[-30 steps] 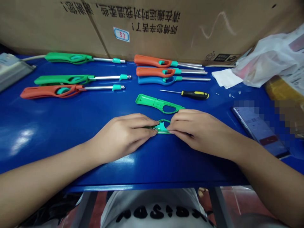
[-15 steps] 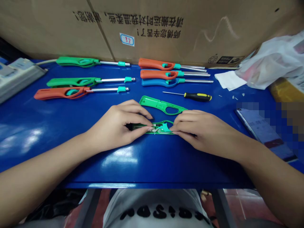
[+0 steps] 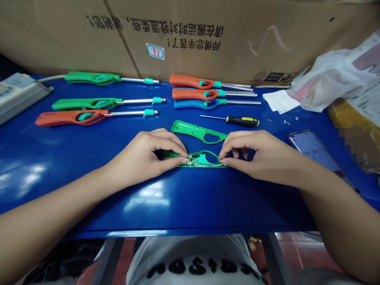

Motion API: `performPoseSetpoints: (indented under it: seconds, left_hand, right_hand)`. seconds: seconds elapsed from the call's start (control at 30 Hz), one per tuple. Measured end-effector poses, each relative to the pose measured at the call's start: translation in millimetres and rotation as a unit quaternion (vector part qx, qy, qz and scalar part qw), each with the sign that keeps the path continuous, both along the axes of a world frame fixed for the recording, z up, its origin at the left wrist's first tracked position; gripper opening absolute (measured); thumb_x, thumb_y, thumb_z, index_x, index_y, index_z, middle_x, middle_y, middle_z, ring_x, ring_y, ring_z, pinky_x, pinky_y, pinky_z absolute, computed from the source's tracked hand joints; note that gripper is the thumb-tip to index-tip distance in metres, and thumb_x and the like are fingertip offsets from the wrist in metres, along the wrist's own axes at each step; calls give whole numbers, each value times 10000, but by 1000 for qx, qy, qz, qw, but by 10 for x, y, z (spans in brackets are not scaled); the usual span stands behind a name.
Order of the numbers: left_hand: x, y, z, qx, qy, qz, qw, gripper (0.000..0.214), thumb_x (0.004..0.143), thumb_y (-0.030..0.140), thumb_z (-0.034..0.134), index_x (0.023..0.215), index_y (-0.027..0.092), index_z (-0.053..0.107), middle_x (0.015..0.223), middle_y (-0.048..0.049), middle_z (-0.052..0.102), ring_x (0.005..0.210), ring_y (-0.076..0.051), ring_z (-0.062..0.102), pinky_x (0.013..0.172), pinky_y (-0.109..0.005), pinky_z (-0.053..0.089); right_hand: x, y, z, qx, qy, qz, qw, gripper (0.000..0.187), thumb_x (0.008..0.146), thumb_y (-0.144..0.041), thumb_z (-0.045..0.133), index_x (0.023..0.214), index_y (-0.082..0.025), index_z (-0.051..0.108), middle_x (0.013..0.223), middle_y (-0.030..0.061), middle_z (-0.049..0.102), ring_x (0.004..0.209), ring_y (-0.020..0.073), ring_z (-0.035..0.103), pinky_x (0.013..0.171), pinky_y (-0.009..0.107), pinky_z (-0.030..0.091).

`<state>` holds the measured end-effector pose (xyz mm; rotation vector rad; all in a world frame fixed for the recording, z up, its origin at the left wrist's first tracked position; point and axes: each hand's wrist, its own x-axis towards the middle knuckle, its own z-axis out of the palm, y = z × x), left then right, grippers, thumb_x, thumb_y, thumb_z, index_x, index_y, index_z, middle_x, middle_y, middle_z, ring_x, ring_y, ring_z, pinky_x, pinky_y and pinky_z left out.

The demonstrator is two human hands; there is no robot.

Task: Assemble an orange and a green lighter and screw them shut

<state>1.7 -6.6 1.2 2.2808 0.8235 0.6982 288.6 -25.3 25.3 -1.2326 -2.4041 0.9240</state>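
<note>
An opened green gas lighter shell [image 3: 194, 166] lies flat in front of me, its inside facing up. A turquoise trigger [image 3: 204, 159] and thin white wires sit in it. My left hand [image 3: 148, 155] pinches the lighter's left part between thumb and index finger, covering some of it. With thumb and index finger together, my right hand [image 3: 258, 154] grips the right end of the same lighter; its other fingers curl loosely. Exactly which small parts lie under the fingertips is hidden. Just behind, the matching green cover half [image 3: 190, 129] rests hollow side up.
A screwdriver [image 3: 243, 121] and a phone [image 3: 320, 152] lie to the right. Several lighters, such as an orange one [image 3: 71, 117] and a blue one [image 3: 196, 104], line the back before a cardboard box [image 3: 190, 59]. A power strip [image 3: 20, 93] stands left, a plastic bag [image 3: 323, 79] right.
My right hand has opened its grip shape and shifted to the lighter's right end, uncovering the trigger loop. The left hand stays at the left part. The view has shifted slightly.
</note>
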Motion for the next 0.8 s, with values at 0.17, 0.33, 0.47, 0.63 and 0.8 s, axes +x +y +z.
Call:
performPoseSetpoints:
  seconds: [0.17, 0.33, 0.47, 0.63, 0.8]
  left_hand:
    - [11, -18, 5, -27, -1, 8, 1000, 88, 905, 275, 750, 922, 215, 811, 952, -30, 785, 877, -152, 726, 837, -243, 581]
    - [11, -30, 15, -58, 9, 18, 998, 83, 897, 253, 745, 927, 217, 813, 969, -28, 781, 888, -149, 728, 850, -232, 577]
    - [12, -27, 6, -69, 8, 21, 997, 86, 895, 253, 743, 931, 224, 816, 975, -25, 777, 895, -149, 726, 855, -233, 572]
    - [1, 21, 3, -85, -9, 35, 996, 123, 901, 302, 736, 938, 209, 808, 984, -34, 772, 883, -153, 721, 817, -245, 564]
    - [-67, 132, -24, 17, -17, 115, 993, 234, 912, 334, 711, 1084, 192, 782, 1072, -68, 756, 928, -187, 696, 812, -305, 557]
  right_hand:
    - [-39, -6, -24, -51, -11, -23, 998, 109, 822, -138, 667, 805, -225, 730, 826, -16, 705, 710, 127, 567, 622, 262, 441]
    - [-67, -28, -62, -75, -15, -61, 995, 73, 808, -195, 674, 798, -234, 735, 736, -30, 659, 655, 118, 526, 564, 251, 405]
    - [-64, -26, -79, -73, -8, -64, 995, 60, 800, -202, 684, 789, -233, 734, 704, -32, 639, 636, 117, 522, 551, 250, 403]
    - [-1, 58, -75, 44, 46, -69, 996, 64, 859, -207, 681, 802, -206, 711, 822, 1, 688, 696, 128, 571, 648, 275, 468]
    - [53, 150, -160, 172, 40, -12, 984, 123, 900, -150, 650, 993, -193, 719, 1004, 62, 666, 969, 200, 632, 884, 352, 506]
